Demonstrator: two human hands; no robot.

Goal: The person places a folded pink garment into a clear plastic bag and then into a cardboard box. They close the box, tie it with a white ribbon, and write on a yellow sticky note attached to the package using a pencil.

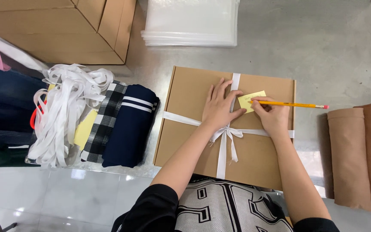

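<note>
Below the patterned jumper (224, 206), the left hand (221, 107), fingers spread, pinned a yellow sticky note (249, 100) to the ribboned cardboard box (185, 124) while the right hand (273, 116) pinched a pencil (293, 104), apparently mid-writing, so further strokes needed steady pressure.

Flat brown cardboard box (194, 129) tied with white ribbon at table centre, small yellow sticky label (249, 100) on its lid, large open cardboard carton (65, 30) top left, stacked clear plastic bags (192, 21) above
</note>
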